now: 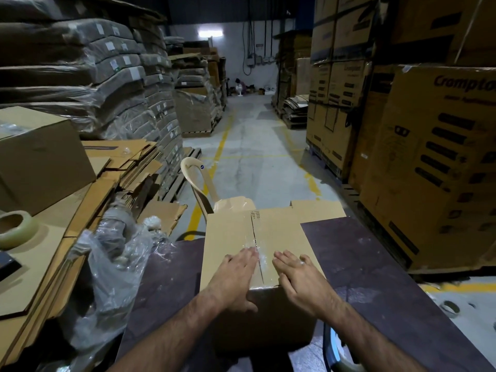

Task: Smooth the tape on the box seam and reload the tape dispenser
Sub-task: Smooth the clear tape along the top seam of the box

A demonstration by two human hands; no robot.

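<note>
A brown cardboard box (pixel 228 232) sits on a dark table (pixel 375 264) in front of me. Clear tape (pixel 255 240) runs along its centre seam, wrinkled and shiny near my fingers. My left hand (pixel 236 277) lies flat on the box top just left of the seam, thumb hooked over the near edge. My right hand (pixel 300 277) lies flat just right of the seam, fingers spread. A roll of clear tape (pixel 16 229) rests on flattened cardboard at far left. No tape dispenser is visible.
Crumpled clear plastic (pixel 112 264) lies left of the table. Flattened cartons (pixel 115 167) and a closed box (pixel 40 157) stack on the left. A beige plastic chair (pixel 204 183) stands beyond the box. Tall printed cartons (pixel 429 157) line the right; an aisle runs ahead.
</note>
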